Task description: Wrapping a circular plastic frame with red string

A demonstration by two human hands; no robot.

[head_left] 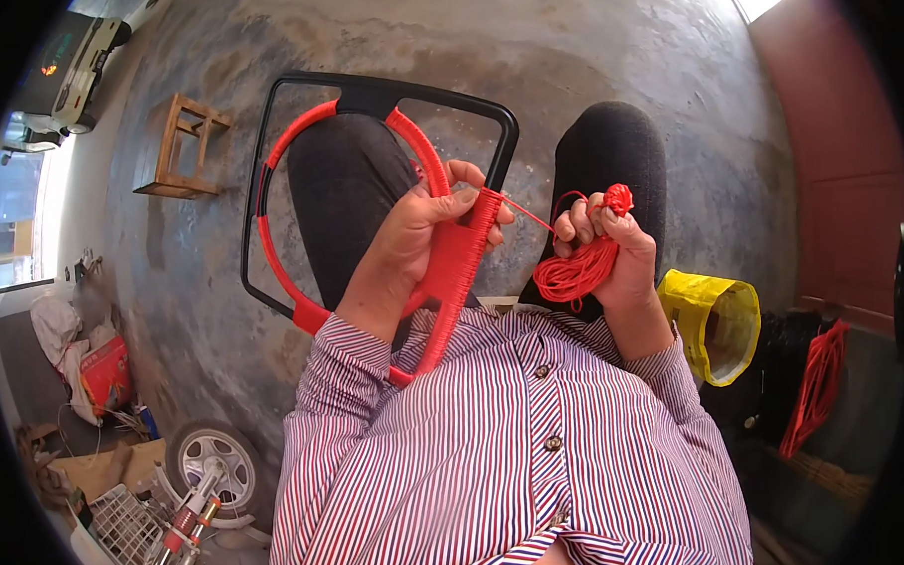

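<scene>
While taut, cord [527,213] between hands.

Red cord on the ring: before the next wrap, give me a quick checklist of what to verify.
1. Left hand grips the red-wrapped ring: ok.
2. Right hand holds the red cord bundle: ok.
3. Cord strand runs taut between ring and right hand: ok.
4. Black frame rests on the lap: ok.
5. Wraps lie side by side without gaps: cannot tell.
</scene>
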